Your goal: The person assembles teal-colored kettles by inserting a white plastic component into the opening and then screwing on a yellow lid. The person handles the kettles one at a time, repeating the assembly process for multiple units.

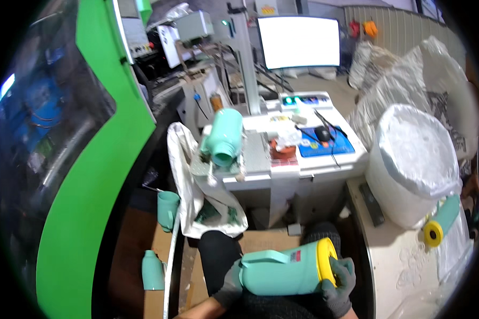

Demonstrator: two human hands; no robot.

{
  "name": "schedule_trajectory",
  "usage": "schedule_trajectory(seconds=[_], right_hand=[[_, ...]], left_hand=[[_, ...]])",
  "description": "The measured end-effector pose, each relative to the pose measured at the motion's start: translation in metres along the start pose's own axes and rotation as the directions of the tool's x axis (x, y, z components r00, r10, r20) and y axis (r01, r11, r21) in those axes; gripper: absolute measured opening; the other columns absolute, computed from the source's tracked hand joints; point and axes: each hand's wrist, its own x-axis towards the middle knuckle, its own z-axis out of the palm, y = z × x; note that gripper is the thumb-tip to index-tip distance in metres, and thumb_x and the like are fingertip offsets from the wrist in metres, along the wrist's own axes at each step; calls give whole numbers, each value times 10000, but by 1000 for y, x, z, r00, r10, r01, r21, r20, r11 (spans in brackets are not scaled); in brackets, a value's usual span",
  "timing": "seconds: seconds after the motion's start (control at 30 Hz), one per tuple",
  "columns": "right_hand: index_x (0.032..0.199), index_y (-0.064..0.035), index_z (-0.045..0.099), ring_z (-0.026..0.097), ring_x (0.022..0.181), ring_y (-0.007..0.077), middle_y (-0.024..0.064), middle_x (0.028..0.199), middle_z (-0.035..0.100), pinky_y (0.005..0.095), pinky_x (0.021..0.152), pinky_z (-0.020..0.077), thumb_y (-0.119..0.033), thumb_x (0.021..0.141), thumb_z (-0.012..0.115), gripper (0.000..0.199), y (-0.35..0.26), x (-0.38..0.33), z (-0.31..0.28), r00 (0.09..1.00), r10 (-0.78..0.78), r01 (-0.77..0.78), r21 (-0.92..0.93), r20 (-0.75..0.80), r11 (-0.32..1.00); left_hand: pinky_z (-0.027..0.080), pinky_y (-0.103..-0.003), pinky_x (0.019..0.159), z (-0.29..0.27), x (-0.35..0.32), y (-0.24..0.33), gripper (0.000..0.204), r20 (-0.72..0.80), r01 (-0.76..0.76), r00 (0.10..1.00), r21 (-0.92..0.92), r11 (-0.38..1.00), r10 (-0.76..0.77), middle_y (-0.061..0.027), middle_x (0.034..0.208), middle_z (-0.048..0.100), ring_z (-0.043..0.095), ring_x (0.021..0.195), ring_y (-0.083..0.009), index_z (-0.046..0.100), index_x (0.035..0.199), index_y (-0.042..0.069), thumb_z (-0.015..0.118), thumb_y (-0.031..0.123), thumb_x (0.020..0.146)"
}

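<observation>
A: Workshop floor, cluttered. Green machine housing (pixel 98 175) fills the left of frame, white workstation (pixel 303 159) center, lit monitor (pixel 299 41) top center, bulging white sacks (pixel 415 159) right.

B: Hands?

A: Both gloved, bottom center. Left hand (pixel 230 284) wraps the neck end of a mint-green flask (pixel 282 272); right hand (pixel 338 282) cups its yellow-capped end (pixel 326 261). Fingers curled closed on it, flask lying sideways over the lap, probably so it's steadied from both ends.

B: Other flasks?

A: One (pixel 223 137) lies on the fixture at center, mouth toward the camera. Another with a yellow cap (pixel 440 220) rests lower right; mint parts (pixel 167 208) sit lower left.
</observation>
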Motion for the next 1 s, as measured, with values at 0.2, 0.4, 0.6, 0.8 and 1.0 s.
schedule_trajectory(seconds=[0.2, 0.4, 0.6, 0.8, 1.0], right_hand=[[1156, 39, 692, 624, 924, 252, 144, 992, 627, 351, 801, 514, -374, 908, 736, 484, -3, -1, 3, 993, -39, 42, 31, -109, 999], [1153, 15, 680, 588, 966, 291, 159, 1059, 591, 416, 831, 507, -414, 901, 742, 501, -26, -1, -6, 984, 42, -19, 133, -175, 991], [1294, -1, 585, 571, 1068, 280, 169, 1203, 565, 404, 931, 491, -315, 902, 766, 534, -7, 3, -10, 996, -86, 86, 220, -7, 972], [1598, -9, 394, 367, 1543, 312, 185, 1637, 433, 451, 1303, 188, -777, 1018, 242, 974, -25, 44, -55, 954, 298, -185, 705, -39, 685], [1654, 9, 259, 248, 1594, 295, 194, 1706, 306, 436, 1306, 154, -759, 1040, 246, 984, -6, 78, -28, 995, 44, -82, 467, 93, 881]], left_hand=[[545, -342, 958, -4, 17, -40, 339, -132, 33, 990, -118, 992, -48, -123, 1185, 720, 686, 1096, -228, 644, 1269, -4, 427, 202, 1110], [530, -356, 980, 2, 21, -28, 322, -216, -222, 964, -330, 918, 155, -89, 1214, 681, 651, 1136, -202, 636, 1279, 25, 450, 232, 1117], [540, -325, 946, -17, 24, 23, 264, -189, -150, 981, -561, 814, 51, -27, 1128, 680, 649, 1034, -156, 635, 1200, 73, 475, 267, 1120], [568, -320, 940, -44, 48, 40, 294, 130, 158, 984, -956, 249, -124, -37, 1089, 719, 690, 1022, -163, 665, 1143, 75, 477, 300, 1117], [573, -311, 878, -17, 42, 55, 263, 233, 250, 968, -910, 331, -91, -39, 952, 699, 701, 938, -167, 681, 1033, 103, 508, 288, 1103]])
